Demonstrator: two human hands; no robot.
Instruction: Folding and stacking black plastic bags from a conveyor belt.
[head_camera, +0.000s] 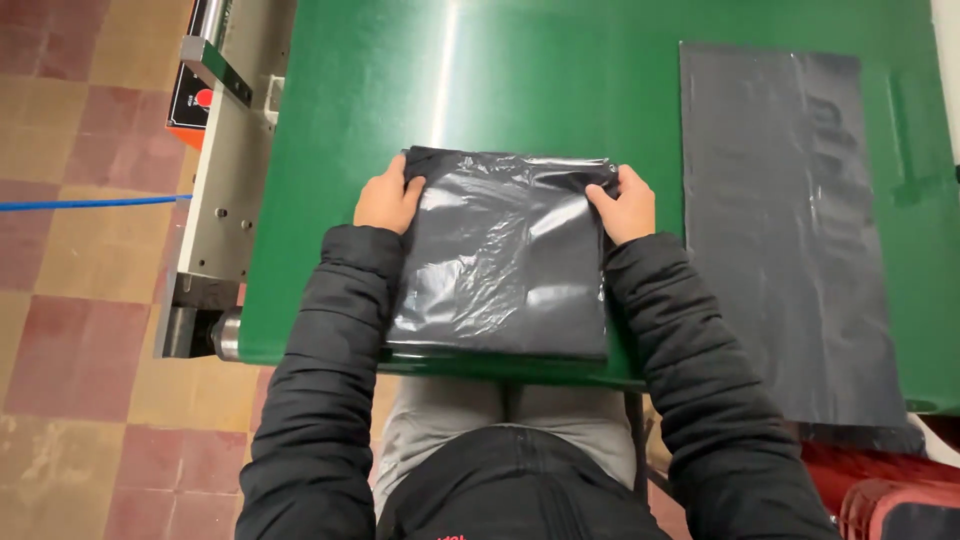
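Stack of folded black plastic bags (500, 265), glossy and creased, lying on the green conveyor belt (340, 130) at its near edge, roughly midway along that edge, the stack's near side almost flush with the belt's edge. Left hand (388, 200) gripping the stack's far left corner, fingers curled over the plastic. Right hand (624, 205) gripping the far right corner in the same manner, thumb pressed on top of the film. Both forearms in black padded jacket sleeves (325, 330), resting along the left and right sides of the stack. Single flat black plastic bag (790, 230), matte and smooth, spread lengthwise on the right part of the belt, well apart from the stack, its near end hanging over the belt's near edge. Metal machine frame (225, 190) running along the belt's left edge, with a roller end (226, 335) at the near left corner and a control panel with a red button (192, 100) toward the far left. Blue cable (90, 204) crossing the red and tan tiled floor (70, 350) left of the frame.
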